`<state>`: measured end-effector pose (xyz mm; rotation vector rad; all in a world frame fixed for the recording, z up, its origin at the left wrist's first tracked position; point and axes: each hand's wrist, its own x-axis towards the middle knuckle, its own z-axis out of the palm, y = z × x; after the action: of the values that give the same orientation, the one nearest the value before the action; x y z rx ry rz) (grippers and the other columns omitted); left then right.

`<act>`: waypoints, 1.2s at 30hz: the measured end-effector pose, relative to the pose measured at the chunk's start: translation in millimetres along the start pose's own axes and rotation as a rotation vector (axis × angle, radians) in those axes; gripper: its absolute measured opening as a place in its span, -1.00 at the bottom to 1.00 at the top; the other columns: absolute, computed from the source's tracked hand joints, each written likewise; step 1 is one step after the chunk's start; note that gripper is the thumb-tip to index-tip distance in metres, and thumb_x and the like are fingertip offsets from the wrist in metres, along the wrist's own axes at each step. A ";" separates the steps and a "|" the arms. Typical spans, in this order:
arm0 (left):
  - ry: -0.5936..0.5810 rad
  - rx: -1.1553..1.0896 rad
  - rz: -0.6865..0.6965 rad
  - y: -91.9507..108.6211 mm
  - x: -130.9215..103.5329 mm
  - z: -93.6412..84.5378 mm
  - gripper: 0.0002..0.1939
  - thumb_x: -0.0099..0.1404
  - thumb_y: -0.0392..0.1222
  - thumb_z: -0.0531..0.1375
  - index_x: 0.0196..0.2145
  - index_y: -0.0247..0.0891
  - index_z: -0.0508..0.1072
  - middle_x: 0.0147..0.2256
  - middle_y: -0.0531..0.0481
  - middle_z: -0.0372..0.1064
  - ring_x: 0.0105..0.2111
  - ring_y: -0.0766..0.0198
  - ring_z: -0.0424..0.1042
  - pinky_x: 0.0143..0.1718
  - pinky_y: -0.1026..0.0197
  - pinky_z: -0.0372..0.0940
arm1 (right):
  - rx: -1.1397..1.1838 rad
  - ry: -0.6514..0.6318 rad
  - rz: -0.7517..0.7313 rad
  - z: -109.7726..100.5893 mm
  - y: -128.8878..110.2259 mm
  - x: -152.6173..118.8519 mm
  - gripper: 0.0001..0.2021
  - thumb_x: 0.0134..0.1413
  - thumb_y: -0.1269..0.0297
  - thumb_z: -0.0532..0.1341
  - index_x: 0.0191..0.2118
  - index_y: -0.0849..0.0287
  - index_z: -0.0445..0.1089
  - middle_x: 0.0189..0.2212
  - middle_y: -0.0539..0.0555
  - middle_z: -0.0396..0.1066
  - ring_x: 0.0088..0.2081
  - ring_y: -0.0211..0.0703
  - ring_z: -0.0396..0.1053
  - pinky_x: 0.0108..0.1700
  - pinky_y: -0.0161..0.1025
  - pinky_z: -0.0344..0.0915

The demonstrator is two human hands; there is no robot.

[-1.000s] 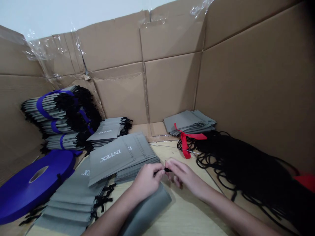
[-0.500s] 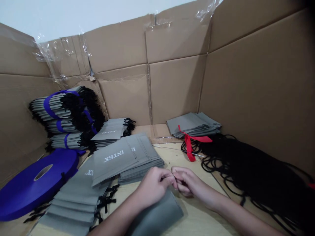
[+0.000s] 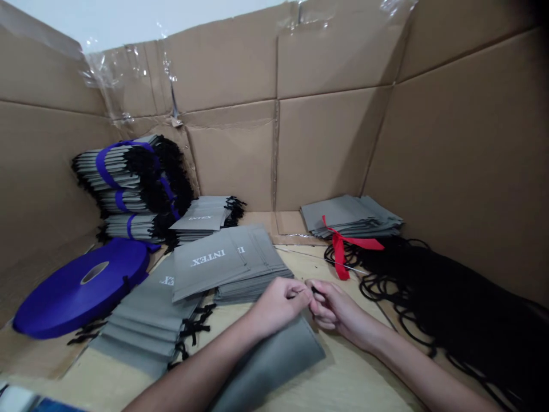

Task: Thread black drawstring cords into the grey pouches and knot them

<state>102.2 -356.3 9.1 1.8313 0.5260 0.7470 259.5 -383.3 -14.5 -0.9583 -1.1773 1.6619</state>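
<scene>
My left hand (image 3: 278, 302) and my right hand (image 3: 337, 312) meet fingertip to fingertip above the table. A short bit of black cord (image 3: 316, 290) shows at the right thumb and fingers, which are closed on it. The left thumb and forefinger pinch at the same spot; what lies between them is mostly hidden. Beneath the left hand and forearm hangs a grey fabric pouch (image 3: 283, 360), partly covered by the arm. Just behind the hands lies a stack of grey pouches (image 3: 231, 257) with white INTEX lettering.
Left are a blue ribbon roll (image 3: 51, 292), fanned pouches (image 3: 141, 320) with black knotted cords, and blue-banded bundles (image 3: 124, 194). At the back right are more grey pouches (image 3: 343, 213), a red ribbon (image 3: 338, 254) and a black cord heap (image 3: 446, 303). Cardboard walls (image 3: 326, 149) surround the table.
The view has shifted, so the whole scene sits a little further right. My hands stay together, and a bit of black cord now shows at the right fingers.
</scene>
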 end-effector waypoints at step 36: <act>0.102 0.563 -0.011 -10.6 -7.2 -3.4 -0.70 0.27 -0.14 0.01 -0.36 -0.27 0.53 -0.47 0.02 0.44 -0.44 0.27 0.34 -0.38 0.34 0.15 | -0.165 0.519 -0.383 -8.0 3.8 2.2 -0.53 -0.12 -0.19 0.19 -0.59 0.12 0.07 -0.75 -0.21 -0.17 -0.70 -0.41 -0.26 -0.65 -0.36 -0.26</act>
<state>94.6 -355.0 -1.6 2.3104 0.8784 0.7342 265.3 -379.6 -20.5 -1.1003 -1.0630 0.9487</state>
